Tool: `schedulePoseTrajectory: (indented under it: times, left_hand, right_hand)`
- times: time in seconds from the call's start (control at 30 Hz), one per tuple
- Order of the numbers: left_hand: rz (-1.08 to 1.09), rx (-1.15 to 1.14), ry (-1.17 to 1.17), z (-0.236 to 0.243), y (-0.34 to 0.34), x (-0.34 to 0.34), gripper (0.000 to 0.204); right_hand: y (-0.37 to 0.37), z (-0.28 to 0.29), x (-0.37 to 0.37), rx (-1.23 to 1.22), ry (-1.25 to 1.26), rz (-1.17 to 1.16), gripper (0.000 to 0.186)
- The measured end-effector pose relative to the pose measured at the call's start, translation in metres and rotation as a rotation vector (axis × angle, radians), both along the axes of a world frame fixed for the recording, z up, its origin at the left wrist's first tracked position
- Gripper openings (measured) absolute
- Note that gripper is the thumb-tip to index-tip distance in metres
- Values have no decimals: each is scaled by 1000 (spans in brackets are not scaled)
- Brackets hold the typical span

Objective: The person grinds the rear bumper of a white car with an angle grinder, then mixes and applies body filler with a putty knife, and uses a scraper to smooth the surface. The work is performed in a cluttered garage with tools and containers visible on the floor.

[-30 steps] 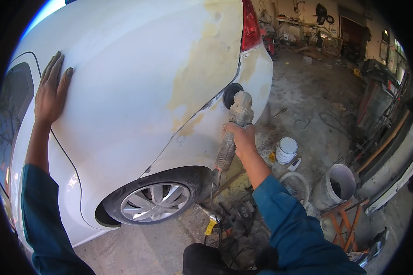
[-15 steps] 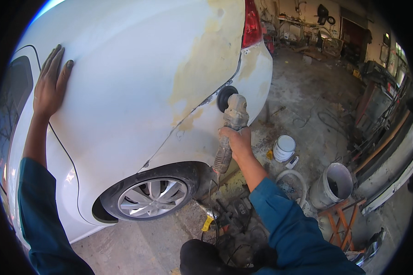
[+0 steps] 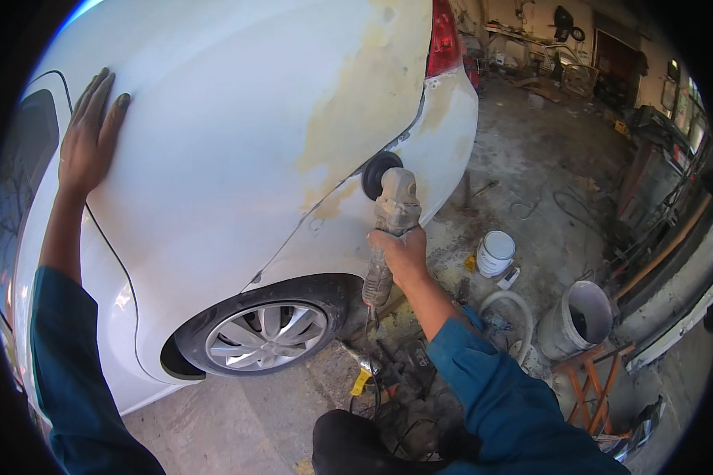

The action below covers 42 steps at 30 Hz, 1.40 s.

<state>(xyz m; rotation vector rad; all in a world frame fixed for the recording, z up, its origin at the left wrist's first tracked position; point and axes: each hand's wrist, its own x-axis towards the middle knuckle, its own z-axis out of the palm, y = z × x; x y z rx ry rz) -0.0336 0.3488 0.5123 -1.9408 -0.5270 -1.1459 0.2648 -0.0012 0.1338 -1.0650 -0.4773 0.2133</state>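
Note:
A white car body (image 3: pixel 214 142) fills the left and middle, with yellowish filler patches (image 3: pixel 356 111) on its rear quarter and bumper. My right hand (image 3: pixel 400 252) is wrapped around the dusty grey body of an angle polisher (image 3: pixel 396 207). Its round black pad (image 3: pixel 381 175) lies against the bumper at the seam below the filler. On the far left, my left hand (image 3: pixel 89 142) rests flat on the panel near the rear side window, fingers stretched out and holding nothing. Under the polisher sits the rear wheel (image 3: pixel 267 336) with a silver cover.
Right of my right arm stand a white paint can (image 3: pixel 495 252), a grey bucket (image 3: pixel 572 317) and an orange metal stand (image 3: pixel 596 388). A pale hose (image 3: pixel 523 309) curves on the floor. Cables and dark tools (image 3: pixel 416 360) lie below the wheel. The red tail light (image 3: pixel 443 39) is above.
The polisher in my right hand has shifted slightly left and down along the seam. My left hand stays flat at the same spot on the car.

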Motion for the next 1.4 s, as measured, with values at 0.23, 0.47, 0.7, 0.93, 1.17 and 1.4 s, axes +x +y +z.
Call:
schedulePoseTrajectory:
  times: [0.23, 0.47, 0.7, 0.93, 1.17, 1.4]
  left_hand:
    - [30, -42, 6, 3, -4, -1, 80]
    - [76, -75, 17, 3, -21, 0, 79]
    - [82, -96, 14, 3, -23, 1, 78]
    - [140, -117, 29, 3, -20, 0, 80]
    - [163, -42, 64, -3, -21, 3, 78]
    - [113, -11, 86, 1, -23, -3, 75]
  right_hand:
    - [5, -20, -43, -294, -298, -64, 67]
    - [-12, -8, -1, -151, -46, -109, 46]
    - [-68, 10, 36, -1, 243, -159, 22]
    - [-155, 64, 59, -105, 291, -110, 30]
    - [-178, 81, 82, -56, 192, -177, 36]
    - [-128, 115, 132, -51, 21, -170, 37]
